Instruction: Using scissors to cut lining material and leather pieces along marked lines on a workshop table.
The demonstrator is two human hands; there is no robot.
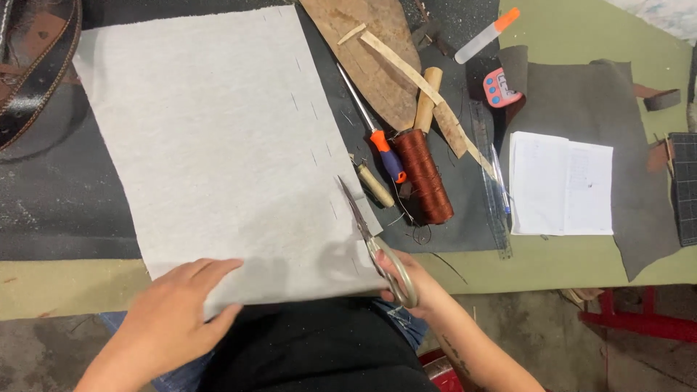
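A large sheet of grey felt-like fabric [218,145] lies across the table, with short dashed marks running down near its right side. My left hand [174,312] rests flat on the fabric's near edge, fingers spread, pinning it down. My right hand [410,287] grips the handles of metal scissors [370,236]. Their blades lie in the fabric near its lower right corner, along the line of dashed marks, tips pointing away from me.
Right of the fabric lie a spool of rust-brown thread [425,174], an orange-and-blue-handled tool [374,134], a wooden-handled awl [374,185], leather scraps [377,54], a clear ruler [494,196], a small pink timer [497,87], an open notebook [559,185] and dark leather [617,123].
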